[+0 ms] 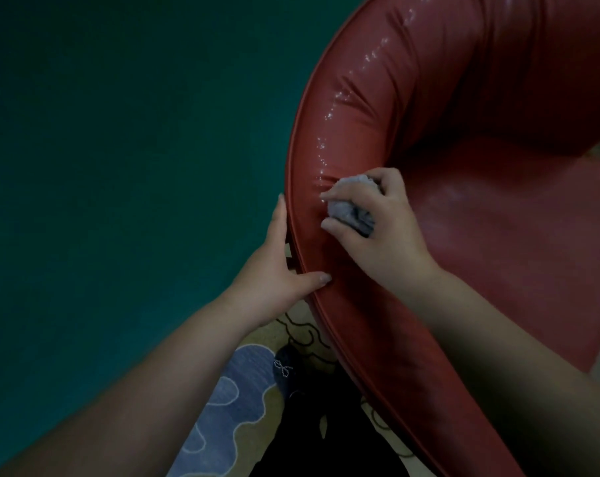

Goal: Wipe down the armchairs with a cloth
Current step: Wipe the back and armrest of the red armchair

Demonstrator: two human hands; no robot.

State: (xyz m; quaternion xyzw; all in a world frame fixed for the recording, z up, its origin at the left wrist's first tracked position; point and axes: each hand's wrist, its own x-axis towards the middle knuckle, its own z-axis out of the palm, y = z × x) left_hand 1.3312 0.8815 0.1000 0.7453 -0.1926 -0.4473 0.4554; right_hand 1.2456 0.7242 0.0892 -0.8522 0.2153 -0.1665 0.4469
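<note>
A red leather armchair [463, 139] with a curved back fills the right half of the view. My right hand [384, 232] grips a bunched grey cloth [352, 208] and presses it against the inner face of the chair's padded back, near its rim. A shiny wet streak runs up the leather from the cloth. My left hand [278, 270] holds the outer edge of the back, its thumb hooked over the piped rim and its fingers lying along the outside.
A dark teal wall [119, 149] stands close on the left. Below, a patterned rug [236, 401] in blue and beige covers the floor, with a dark slipper [286, 370] bearing a small bow on it beside the chair's base.
</note>
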